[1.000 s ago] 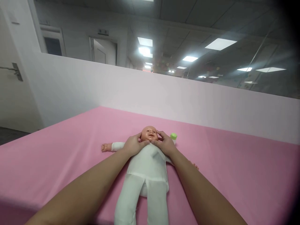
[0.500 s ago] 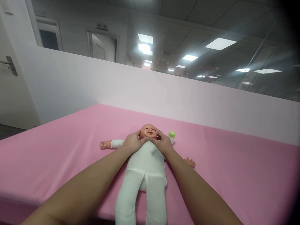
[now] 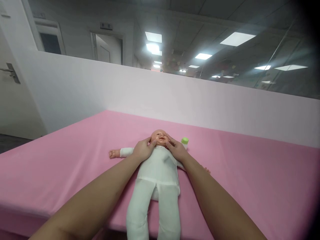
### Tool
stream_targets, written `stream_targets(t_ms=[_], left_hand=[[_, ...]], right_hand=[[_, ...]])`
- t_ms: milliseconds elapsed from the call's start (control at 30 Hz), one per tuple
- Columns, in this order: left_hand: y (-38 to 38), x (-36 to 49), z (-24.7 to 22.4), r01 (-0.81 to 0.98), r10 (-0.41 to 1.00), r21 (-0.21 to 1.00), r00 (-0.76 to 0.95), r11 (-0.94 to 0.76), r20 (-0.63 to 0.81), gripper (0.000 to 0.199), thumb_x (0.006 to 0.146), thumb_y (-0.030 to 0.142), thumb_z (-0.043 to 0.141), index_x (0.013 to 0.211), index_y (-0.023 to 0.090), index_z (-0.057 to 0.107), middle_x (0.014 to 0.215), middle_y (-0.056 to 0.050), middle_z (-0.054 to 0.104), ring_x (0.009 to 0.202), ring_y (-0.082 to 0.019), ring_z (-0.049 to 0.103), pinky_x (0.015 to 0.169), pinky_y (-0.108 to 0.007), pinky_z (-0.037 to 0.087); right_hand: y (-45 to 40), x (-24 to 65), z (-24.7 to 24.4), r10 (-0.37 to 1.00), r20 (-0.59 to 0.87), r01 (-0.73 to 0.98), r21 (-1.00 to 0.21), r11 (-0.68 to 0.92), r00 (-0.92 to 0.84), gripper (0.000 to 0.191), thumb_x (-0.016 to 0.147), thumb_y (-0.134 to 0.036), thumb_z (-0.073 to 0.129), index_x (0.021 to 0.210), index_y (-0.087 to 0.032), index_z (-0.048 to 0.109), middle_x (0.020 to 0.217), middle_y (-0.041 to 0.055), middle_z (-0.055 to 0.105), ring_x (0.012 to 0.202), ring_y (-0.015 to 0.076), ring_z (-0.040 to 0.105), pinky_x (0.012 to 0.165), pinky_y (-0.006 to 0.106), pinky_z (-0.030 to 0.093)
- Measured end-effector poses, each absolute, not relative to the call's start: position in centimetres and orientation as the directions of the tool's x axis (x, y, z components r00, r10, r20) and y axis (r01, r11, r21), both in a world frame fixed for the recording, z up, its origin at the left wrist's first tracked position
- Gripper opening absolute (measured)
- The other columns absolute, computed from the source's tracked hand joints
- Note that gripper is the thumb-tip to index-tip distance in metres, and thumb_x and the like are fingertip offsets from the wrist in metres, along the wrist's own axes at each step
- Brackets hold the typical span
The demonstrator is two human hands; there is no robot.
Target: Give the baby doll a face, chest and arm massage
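A baby doll (image 3: 158,166) in a white cloth suit lies on its back, its head away from me and its legs toward me. My left hand (image 3: 144,149) cups the left side of its head (image 3: 159,136), thumb on the cheek near the jaw. On the other side my right hand (image 3: 177,149) holds the head likewise, with its thumb at the cheek and fingers along the side. The fingertips are partly hidden beside the head. One doll arm stretches out to the left; my right forearm partly covers the other.
Pink cloth (image 3: 82,160) covers the padded table. Just beyond my right hand stands a bottle with a green cap (image 3: 185,140). A low white wall (image 3: 175,96) with glass above borders the far side. A door (image 3: 15,90) is at the left.
Both thumbs have moved apart, from meeting under the doll's chin outward to its cheeks. The hands stay around the head. The view has shifted slightly.
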State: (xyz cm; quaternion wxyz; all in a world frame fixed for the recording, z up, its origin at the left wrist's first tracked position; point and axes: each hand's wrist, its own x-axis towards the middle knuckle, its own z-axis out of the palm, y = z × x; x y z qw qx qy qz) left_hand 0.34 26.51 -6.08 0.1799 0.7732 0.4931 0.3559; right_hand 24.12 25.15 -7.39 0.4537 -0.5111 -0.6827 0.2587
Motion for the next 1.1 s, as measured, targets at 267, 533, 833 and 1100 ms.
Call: stream_targets(t_ms=[267,533,833,1100], left_hand=[[26.0,0.7,-5.5,0.626,0.891,0.635,0.289,-0.452,0.35,0.06,0.095,0.075,0.044,0.118,0.025,0.066,0.106,-0.007,0.077,0.094,-0.029,0.071,0.074,-0.035,0.047],[26.2,1.0,-5.5,0.637,0.903,0.642,0.27,-0.428,0.334,0.058,0.09,0.077,0.052,0.113,0.025,0.066,0.104,-0.005,0.077,0.092,-0.028,0.071,0.075,-0.034,0.048],[26.5,1.0,-5.6,0.627,0.905,0.654,0.271,-0.424,0.327,0.062,0.094,0.076,0.045,0.124,0.026,0.067,0.118,-0.008,0.076,0.107,-0.031,0.07,0.087,-0.038,0.05],[27.2,0.8,-6.4,0.628,0.9,0.645,0.28,-0.436,0.335,0.058,0.105,0.058,0.028,0.137,0.022,0.062,0.139,-0.012,0.067,0.128,-0.033,0.062,0.105,-0.044,0.046]], right_hand=[[24.1,23.0,-6.7,0.93,0.367,0.649,-0.704,0.289,-0.017,0.082,0.09,-0.069,0.066,0.16,-0.039,0.036,0.135,0.0042,0.069,0.118,0.0288,0.069,0.103,0.046,0.053],[24.0,22.6,-6.8,0.927,0.373,0.7,-0.673,0.238,0.043,0.08,0.086,-0.072,0.069,0.153,-0.033,0.048,0.117,0.0053,0.076,0.103,0.0274,0.072,0.091,0.041,0.056],[23.9,23.0,-7.0,0.921,0.388,0.75,-0.615,0.244,0.018,0.068,0.102,-0.068,0.043,0.158,-0.03,0.043,0.137,0.0076,0.068,0.127,0.0299,0.064,0.105,0.043,0.05],[23.1,21.9,-7.6,0.918,0.395,0.851,-0.495,0.176,0.041,0.065,0.108,-0.056,0.029,0.163,-0.021,0.032,0.139,0.0125,0.067,0.122,0.0334,0.066,0.102,0.046,0.051]])
